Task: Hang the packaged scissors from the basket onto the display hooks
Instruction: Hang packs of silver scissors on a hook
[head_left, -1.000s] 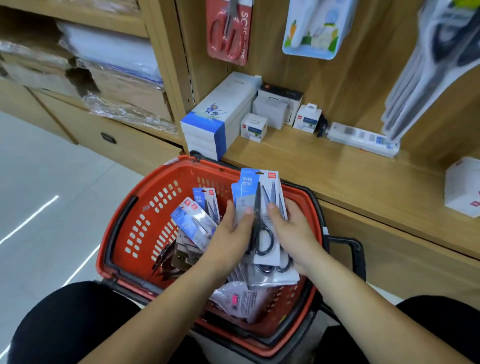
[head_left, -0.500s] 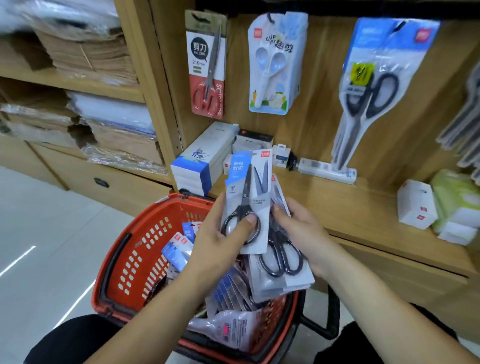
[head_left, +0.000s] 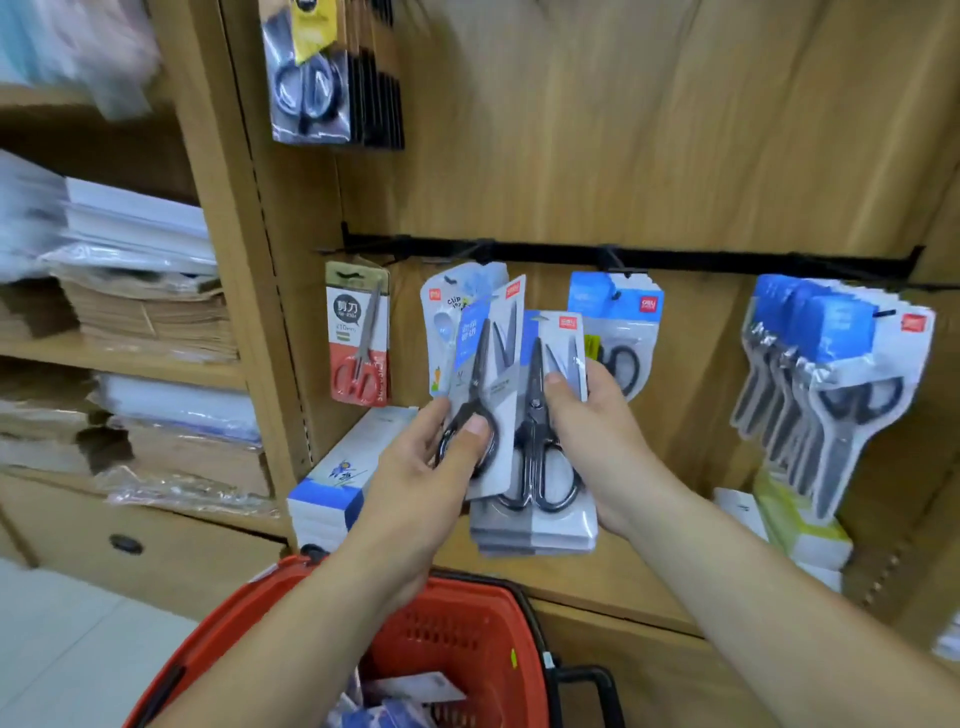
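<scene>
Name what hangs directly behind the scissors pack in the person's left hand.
Behind the scissors pack in the left hand, a white pack hangs from the black rail. Only its top and left edge show; its contents are mostly covered.

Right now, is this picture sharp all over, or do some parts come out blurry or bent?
Head view: the left hand and right hand with their scissors packs are fairly sharp; the top-left shelf stock is smeared by motion blur; the black hook rail bows from the wide-angle lens; lighting is soft and even, with slight glare on the hanging plastic packs.
</scene>
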